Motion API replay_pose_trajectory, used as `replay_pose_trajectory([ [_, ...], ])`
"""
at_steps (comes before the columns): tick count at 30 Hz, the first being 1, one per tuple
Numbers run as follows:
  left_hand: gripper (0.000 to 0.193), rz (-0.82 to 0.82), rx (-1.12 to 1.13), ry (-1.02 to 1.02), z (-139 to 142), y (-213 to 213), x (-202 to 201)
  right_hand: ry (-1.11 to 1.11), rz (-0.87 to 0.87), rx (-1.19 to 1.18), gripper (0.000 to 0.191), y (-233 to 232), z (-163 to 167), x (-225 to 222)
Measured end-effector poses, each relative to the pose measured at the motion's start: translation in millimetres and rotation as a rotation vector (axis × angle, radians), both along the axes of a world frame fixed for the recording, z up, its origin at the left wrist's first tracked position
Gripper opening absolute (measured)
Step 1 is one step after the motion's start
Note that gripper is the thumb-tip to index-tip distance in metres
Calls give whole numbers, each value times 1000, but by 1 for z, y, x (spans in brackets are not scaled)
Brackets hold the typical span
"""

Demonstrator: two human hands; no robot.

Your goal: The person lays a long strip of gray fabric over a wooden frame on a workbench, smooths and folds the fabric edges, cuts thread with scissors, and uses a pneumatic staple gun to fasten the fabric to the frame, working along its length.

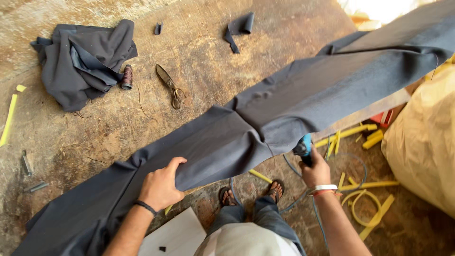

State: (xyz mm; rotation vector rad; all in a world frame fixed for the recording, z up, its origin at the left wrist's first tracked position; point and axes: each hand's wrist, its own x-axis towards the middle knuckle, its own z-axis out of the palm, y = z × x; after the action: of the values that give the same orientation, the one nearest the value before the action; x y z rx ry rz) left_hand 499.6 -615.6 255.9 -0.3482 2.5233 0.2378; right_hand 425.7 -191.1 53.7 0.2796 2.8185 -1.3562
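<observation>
Both forearms are bare, with no sleeves reaching into the lower part of the frame. The left hand (161, 186), at lower centre-left, has a thin black band around its wrist. The right hand (315, 169), at lower centre-right, wears two bands at the wrist — a broad pale one and a narrow reddish-orange one beside it. At the bottom centre show a light-coloured shirt front, grey-blue trousers and dark open sandals — toes uncovered.

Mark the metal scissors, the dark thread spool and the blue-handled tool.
metal scissors (169, 86), head view, on the blades near the pivot.
dark thread spool (126, 77), head view, mid-body.
blue-handled tool (304, 144), head view, on its blue top.
</observation>
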Motion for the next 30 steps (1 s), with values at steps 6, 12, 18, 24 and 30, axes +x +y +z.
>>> replay_pose_trajectory([
  [6,86,99,166,95,11,20,-5,23,289,231,35,-9,0,-83],
  [12,79,215,195,41,16,32,2,119,379,207,14,-22,-16,-117],
  [18,82,162,259,50,38,27,-23,101,492,482,24,-13,-39,-160],
  [24,112,-174,192,-326,45,21,-55,230,467,546,34,-7,-43,-187],
  [30,123,-426,988,-20,8,-26,-86,-187,-39,-1029,35,-40,63,-120],
])
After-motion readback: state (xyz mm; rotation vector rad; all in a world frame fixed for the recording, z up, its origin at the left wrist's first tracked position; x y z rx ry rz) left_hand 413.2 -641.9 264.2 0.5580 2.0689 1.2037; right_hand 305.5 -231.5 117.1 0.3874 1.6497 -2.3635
